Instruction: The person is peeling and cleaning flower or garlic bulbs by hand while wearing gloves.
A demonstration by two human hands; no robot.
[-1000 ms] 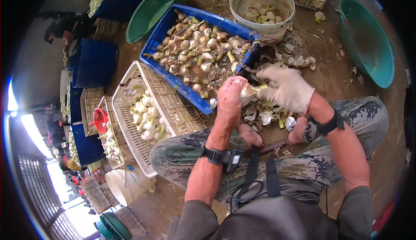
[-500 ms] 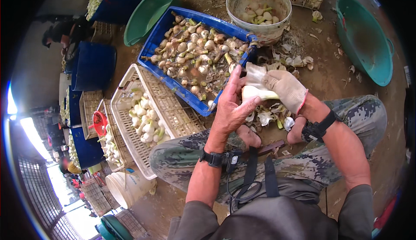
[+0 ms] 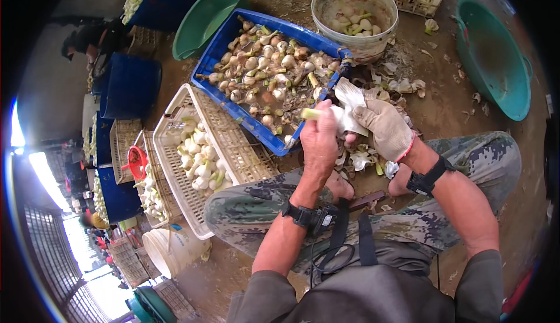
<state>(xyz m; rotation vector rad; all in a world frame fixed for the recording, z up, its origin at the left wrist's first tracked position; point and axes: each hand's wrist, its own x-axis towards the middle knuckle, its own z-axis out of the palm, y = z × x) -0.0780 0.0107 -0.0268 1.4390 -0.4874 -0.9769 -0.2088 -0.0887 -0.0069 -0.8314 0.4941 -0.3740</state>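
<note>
My left hand (image 3: pixel 319 148) is closed around a garlic bulb, whose pale green stem (image 3: pixel 310 113) sticks out to the left past my thumb. Against it, my right hand (image 3: pixel 386 129), in a beige work glove, pinches a loose white sheet of garlic skin (image 3: pixel 349 94). The bulb itself is partly covered by the skin and my fingers. Just beyond my hands lies a blue tray (image 3: pixel 217 40) full of unpeeled, dirt-stained garlic bulbs (image 3: pixel 287 61). To the left, a white slatted crate (image 3: pixel 175 193) holds clean white garlic bulbs (image 3: pixel 201 159).
A dirty white bucket (image 3: pixel 385 37) with some bulbs stands behind the tray. Green basins (image 3: pixel 493 60) lie at both sides. Peeled skins (image 3: pixel 360 158) litter the floor between my feet. Blue tubs (image 3: pixel 129 86), more crates and a white bucket (image 3: pixel 166 252) line the left; another person is at far left.
The bulb has turned, so its stem now points left instead of right. My left hand went from spread fingers to a closed grip, and the skin has peeled further out.
</note>
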